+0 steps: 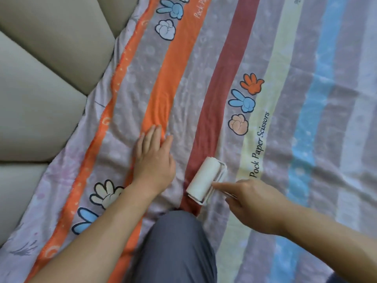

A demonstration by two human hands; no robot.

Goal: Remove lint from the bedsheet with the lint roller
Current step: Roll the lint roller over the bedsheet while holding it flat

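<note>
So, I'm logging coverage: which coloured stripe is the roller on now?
The dark red stripe: the lint roller lies mostly on it, between the orange stripe under the left hand and the pale yellow stripe.

2 bare forearms (106, 221); smooth grey trouser leg (175, 248) over 1 knee
</note>
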